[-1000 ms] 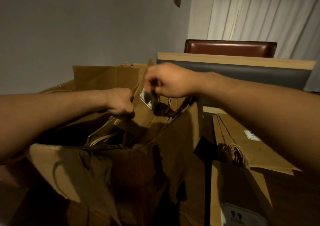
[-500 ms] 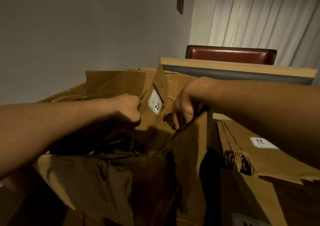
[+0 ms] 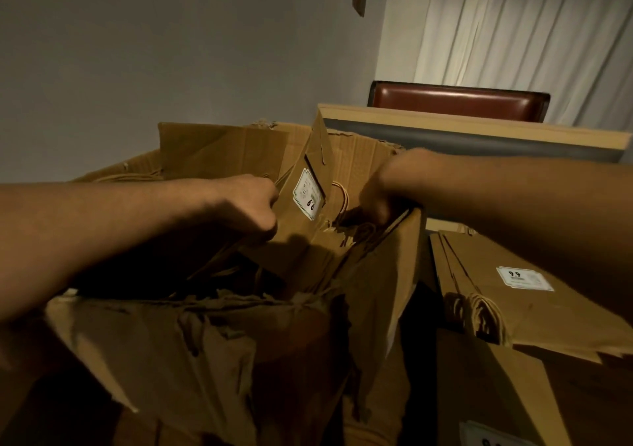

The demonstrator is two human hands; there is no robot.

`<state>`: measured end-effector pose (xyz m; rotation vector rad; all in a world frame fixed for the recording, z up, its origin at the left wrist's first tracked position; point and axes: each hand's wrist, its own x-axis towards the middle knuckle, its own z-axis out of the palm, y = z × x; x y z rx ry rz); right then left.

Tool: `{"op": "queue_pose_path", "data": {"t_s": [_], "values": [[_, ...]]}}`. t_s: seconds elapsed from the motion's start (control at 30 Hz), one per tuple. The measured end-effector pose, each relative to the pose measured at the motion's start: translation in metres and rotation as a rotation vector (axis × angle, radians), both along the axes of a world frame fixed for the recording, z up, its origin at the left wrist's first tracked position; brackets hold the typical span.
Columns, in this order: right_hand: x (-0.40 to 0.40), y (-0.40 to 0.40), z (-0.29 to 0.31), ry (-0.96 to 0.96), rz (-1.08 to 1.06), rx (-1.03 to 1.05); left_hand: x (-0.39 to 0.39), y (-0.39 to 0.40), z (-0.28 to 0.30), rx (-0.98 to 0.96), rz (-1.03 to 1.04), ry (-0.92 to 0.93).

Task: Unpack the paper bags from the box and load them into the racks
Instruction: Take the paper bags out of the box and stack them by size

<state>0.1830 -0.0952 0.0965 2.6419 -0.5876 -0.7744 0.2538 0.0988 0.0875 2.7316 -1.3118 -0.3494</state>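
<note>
Head view, step in hand: unpacking; judged early to middle, since the box [image 3: 219, 336] at lower centre holds many bags.
Left hand [image 3: 248, 206]: centre-left of the frame, fingers curled round the edge of a bundle of paper bags [image 3: 308, 236] standing in the box.
Right hand [image 3: 378, 199]: right of centre, reaching down behind the bundle; blurred, so its grip cannot be told.
Unpacked stack [image 3: 507, 295]: lower right, lying flat outside the box, twisted handles toward the viewer.
Racks: not in view.
Next move, judged: lift the bundle straight up, both hands supporting, so handles clear the torn flaps.
Materials: box of ragged brown corrugated card; bags of thin creased kraft paper, flat-folded, each with a white label [image 3: 308, 194].
</note>
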Motion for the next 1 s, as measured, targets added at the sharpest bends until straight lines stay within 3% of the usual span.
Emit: {"op": "queue_pose_path", "data": {"t_s": [0.1, 0.27, 0.37, 0.5, 0.6, 0.63, 0.77, 0.9, 1.0], "values": [[-0.004, 0.0, 0.0, -0.06, -0.045, -0.178, -0.001, -0.001, -0.001, 0.003, -0.012, 0.006], [0.005, 0.003, 0.02, -0.083, -0.03, -0.148, 0.002, 0.0, -0.002, 0.011, 0.009, 0.013], [0.003, -0.008, 0.054, -0.165, -0.09, 0.138, 0.001, 0.001, -0.002, 0.0, 0.025, 0.022], [-0.015, -0.023, 0.077, -0.431, -0.234, 0.75, -0.004, 0.003, 0.002, -0.047, 0.056, -0.033], [-0.028, -0.032, 0.082, -0.408, -0.219, 0.976, -0.008, 0.003, 0.006, -0.148, 0.088, -0.025], [-0.032, -0.032, 0.084, -0.369, -0.146, 0.927, -0.01, 0.002, 0.009, -0.188, 0.088, -0.031], [-0.046, -0.018, 0.087, -0.336, 0.205, 0.375, -0.021, 0.005, 0.031, -0.417, 0.095, 0.096], [-0.065, -0.01, 0.117, -0.587, 0.302, 0.348, -0.029, 0.015, 0.047, -0.497, 0.127, 0.186], [-0.086, 0.0, 0.149, -0.757, 0.339, 0.35, -0.039, 0.027, 0.052, -0.659, 0.17, 0.436]]}}
